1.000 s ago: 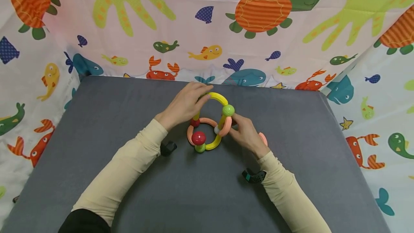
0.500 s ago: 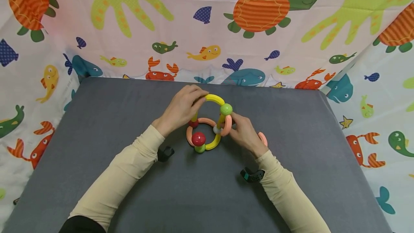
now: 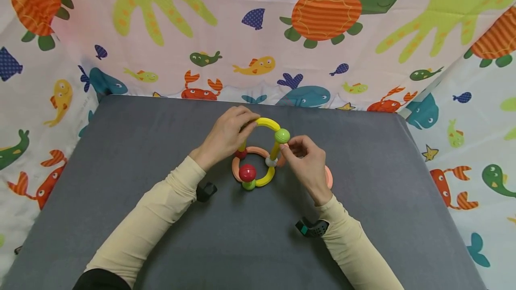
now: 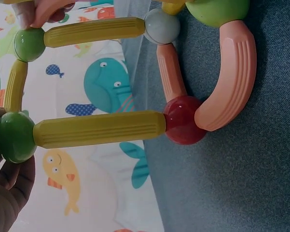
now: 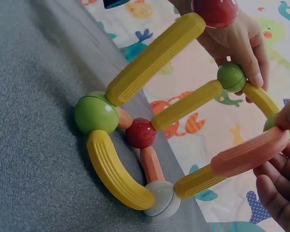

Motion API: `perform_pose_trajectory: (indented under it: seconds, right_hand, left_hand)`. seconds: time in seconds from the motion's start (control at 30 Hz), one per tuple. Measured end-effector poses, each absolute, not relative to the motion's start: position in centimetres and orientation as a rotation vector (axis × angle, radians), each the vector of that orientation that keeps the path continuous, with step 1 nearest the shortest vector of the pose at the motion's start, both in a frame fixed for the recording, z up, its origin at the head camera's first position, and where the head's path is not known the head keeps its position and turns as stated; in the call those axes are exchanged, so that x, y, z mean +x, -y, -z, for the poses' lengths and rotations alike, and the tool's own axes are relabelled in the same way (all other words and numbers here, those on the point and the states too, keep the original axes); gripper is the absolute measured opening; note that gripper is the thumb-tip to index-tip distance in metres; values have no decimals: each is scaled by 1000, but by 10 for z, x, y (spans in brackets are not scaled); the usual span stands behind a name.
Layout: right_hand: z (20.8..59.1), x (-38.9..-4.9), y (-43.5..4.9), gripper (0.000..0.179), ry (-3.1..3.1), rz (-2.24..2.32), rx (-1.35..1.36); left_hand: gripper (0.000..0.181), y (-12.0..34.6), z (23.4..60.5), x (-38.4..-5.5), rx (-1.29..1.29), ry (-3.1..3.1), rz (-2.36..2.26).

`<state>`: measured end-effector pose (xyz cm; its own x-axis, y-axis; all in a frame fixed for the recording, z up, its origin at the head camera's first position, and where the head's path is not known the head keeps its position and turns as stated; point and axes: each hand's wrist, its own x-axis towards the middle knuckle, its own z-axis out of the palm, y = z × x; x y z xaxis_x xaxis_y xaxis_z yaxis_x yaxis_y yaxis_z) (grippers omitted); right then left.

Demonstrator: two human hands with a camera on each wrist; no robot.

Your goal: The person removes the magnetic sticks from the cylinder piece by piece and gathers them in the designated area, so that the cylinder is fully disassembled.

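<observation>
A frame of magnetic sticks and balls stands on the grey table. Its base ring has salmon curved sticks, a yellow curved stick (image 3: 266, 178) and a grey ball (image 5: 162, 199). Yellow straight sticks (image 4: 100, 129) rise from it, one topped by a red ball (image 3: 247, 172). My left hand (image 3: 227, 131) holds a green ball (image 4: 14, 137) at the top rear. From there a yellow curved stick (image 3: 269, 122) arches to another green ball (image 3: 282, 136). At that ball my right hand (image 3: 308, 162) pinches a salmon curved stick (image 5: 251, 152), mostly hidden in the head view.
Another salmon curved stick (image 3: 329, 177) lies on the table (image 3: 371, 218), just right of my right hand and partly hidden by it. A cloth curtain (image 3: 161, 70) printed with sea animals hangs along the back and both sides.
My right hand has turned over and drawn the salmon curved stick round to the right of the upper green ball. My left hand, with the frame's top, has shifted slightly left.
</observation>
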<state>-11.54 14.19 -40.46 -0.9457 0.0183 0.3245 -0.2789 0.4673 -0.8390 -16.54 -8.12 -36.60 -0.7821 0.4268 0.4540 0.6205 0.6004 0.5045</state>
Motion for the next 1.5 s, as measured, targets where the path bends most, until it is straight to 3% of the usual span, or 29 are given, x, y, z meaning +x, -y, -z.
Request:
perform_pose_trajectory:
  seconds: [0.27, 0.57, 0.83, 1.1, 1.5]
  right_hand:
    - [387, -107, -133, 8, 2423, -1427, 185]
    - [406, -117, -154, 9, 2438, -1364, 293]
    - [412, -118, -202, 15, 2817, -912, 320]
    - [432, -120, -230, 11, 2939, -557, 574]
    - [441, -117, -222, 12, 2845, -669, 473]
  left_hand:
    - [25, 79, 367, -165, -853, 2543, 974]
    - [24, 79, 368, -166, -839, 2542, 964]
    - [24, 80, 368, -167, -851, 2546, 972]
    - [23, 82, 368, -169, -853, 2533, 985]
    - [24, 83, 366, -168, -840, 2573, 980]
